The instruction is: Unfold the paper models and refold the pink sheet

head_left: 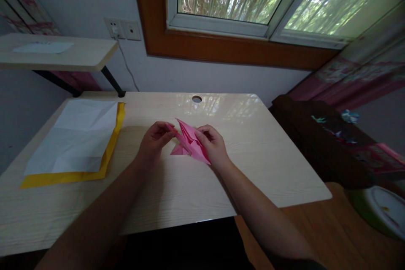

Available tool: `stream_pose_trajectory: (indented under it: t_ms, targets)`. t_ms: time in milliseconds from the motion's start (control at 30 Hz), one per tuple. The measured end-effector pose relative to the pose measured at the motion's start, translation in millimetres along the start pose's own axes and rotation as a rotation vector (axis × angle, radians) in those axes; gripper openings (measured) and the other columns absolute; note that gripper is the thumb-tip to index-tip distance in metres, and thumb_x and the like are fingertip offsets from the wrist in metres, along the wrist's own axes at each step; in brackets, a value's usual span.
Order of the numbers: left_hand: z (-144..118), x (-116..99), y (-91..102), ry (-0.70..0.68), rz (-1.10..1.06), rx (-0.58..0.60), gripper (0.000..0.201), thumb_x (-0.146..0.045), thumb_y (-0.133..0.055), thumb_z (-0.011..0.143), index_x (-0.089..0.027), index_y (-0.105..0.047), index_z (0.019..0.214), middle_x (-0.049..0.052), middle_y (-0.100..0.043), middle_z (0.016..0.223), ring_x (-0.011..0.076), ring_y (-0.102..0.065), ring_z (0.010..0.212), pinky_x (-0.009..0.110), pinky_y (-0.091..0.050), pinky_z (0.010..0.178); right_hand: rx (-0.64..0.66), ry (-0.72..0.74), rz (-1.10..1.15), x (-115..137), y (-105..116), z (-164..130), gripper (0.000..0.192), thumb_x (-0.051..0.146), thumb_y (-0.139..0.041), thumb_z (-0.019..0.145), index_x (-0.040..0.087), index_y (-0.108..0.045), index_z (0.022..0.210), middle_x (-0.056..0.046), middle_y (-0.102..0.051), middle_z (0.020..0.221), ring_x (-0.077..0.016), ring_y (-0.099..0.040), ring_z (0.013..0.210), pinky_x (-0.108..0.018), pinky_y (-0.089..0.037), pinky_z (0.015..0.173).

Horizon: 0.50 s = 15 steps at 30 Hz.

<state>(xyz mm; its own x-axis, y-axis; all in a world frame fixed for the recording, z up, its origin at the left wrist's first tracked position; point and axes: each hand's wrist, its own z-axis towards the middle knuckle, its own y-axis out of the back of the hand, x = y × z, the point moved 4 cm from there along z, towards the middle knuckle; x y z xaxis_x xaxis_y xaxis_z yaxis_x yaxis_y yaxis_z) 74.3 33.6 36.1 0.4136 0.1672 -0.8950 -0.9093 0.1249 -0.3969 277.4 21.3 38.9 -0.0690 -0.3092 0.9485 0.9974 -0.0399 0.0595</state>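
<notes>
A folded piece of pink origami paper point(193, 145) is held between my two hands, over the middle of the pale wooden desk point(262, 168). It has several pointed flaps and layered folds. My left hand point(154, 141) pinches a narrow pointed flap on the left side between thumb and fingers. On the right, my right hand point(214, 143) grips the body of the paper, thumb on top and the other fingers behind it. One pink point hangs at the lower left, close to the desktop; I cannot tell whether it touches.
At the left lie creased white paper point(79, 135) and a yellow sheet point(110, 147) under it. A raised shelf point(85, 57) stands at the back left. The desktop has a round cable hole point(196, 99). Beyond the right edge are dark furniture point(303, 139) and a white-lidded bin point(384, 206).
</notes>
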Motion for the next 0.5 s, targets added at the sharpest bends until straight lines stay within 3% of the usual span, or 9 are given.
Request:
stream_pose_trajectory:
  t_ms: [300, 500]
  targets:
    - [-2.1, 3.7, -6.9, 0.045, 0.091, 0.192, 0.021, -0.031, -0.085, 0.076, -0.021, -0.075, 0.092, 0.004, -0.074, 0.091, 0.0189, -0.069, 0.088, 0.033, -0.056, 0.085, -0.062, -0.062, 0.056, -3.8, 5.7, 1.4, 0.019, 0.04, -0.071, 0.086, 0.021, -0.068, 0.086, -0.001, -0.066, 0.083, -0.0152, -0.059, 0.075, -0.027, -0.049, 0.068]
    - [-0.6, 8.5, -0.2, 0.038, 0.081, 0.126, 0.019, -0.028, -0.084, 0.077, -0.02, -0.072, 0.089, 0.003, -0.073, 0.087, 0.0158, -0.068, 0.083, 0.029, -0.055, 0.082, -0.073, -0.133, 0.157, -11.2, 9.0, 4.5, 0.024, 0.044, -0.074, 0.082, 0.022, -0.066, 0.087, 0.0, -0.064, 0.081, -0.0142, -0.057, 0.07, -0.026, -0.047, 0.064]
